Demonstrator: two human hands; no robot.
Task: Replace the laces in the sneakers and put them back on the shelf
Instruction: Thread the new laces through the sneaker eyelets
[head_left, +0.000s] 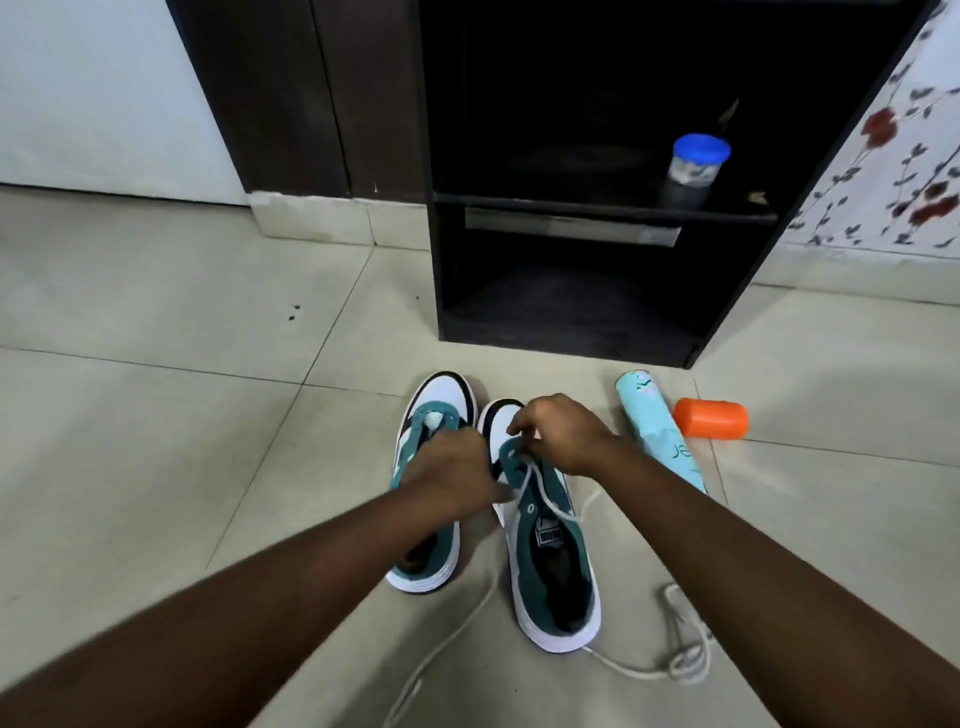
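Two teal, white and black sneakers stand side by side on the tiled floor, toes toward the shelf. Over the right sneaker both hands work near its front eyelets. My right hand pinches the white lace at the toe end of the eyelet row. My left hand lies across the gap between the shoes, fingers curled at the same lace; part of the left sneaker is hidden under it. The lace trails off the shoe to the floor on both sides. Another white lace lies bunched on the floor at right.
A dark wooden shelf unit stands just beyond the shoes, its lower compartment open. A blue-lidded jar sits on its upper board. A light-blue spray can and an orange cap lie on the floor right of the sneakers.
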